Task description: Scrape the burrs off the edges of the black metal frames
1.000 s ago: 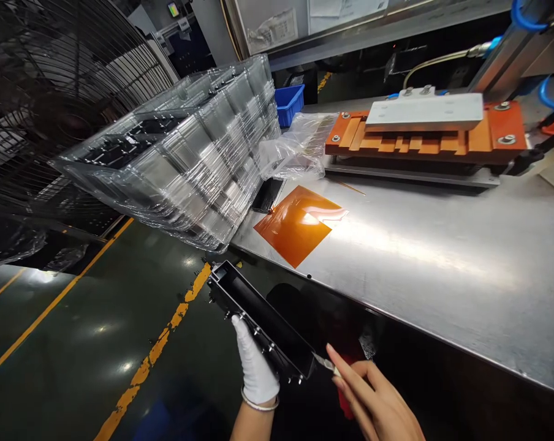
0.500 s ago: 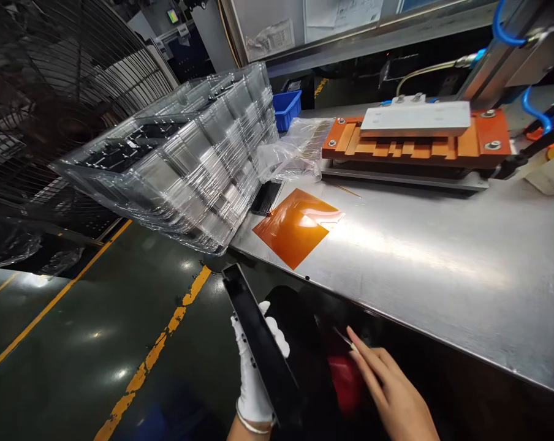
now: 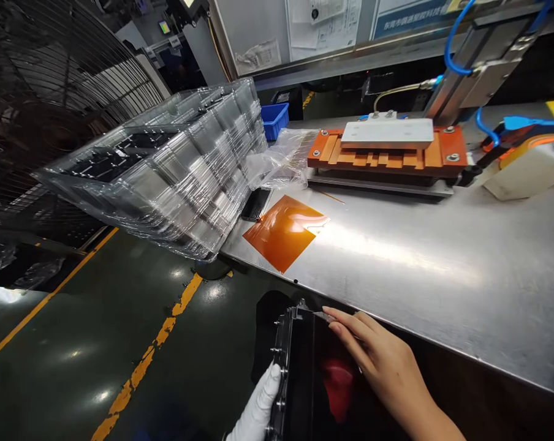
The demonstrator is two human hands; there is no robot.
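Cut off by the bottom edge: black housing point(image 3: 299, 380), gloved left hand point(image 3: 257, 411) at its side, right hand's point(image 3: 382, 361) wrist. Mostly hidden inside the housing: red object point(image 3: 336, 380). Too small to identify: tool point(image 3: 323, 316) at right fingertips.

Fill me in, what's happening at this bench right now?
A person holds a black plastic housing below the edge of the steel table. The gloved left hand grips its studded side, while the bare right hand works a small blade at its top edge. On the table lie an orange film sheet, a stack of clear trays and an orange fixture.
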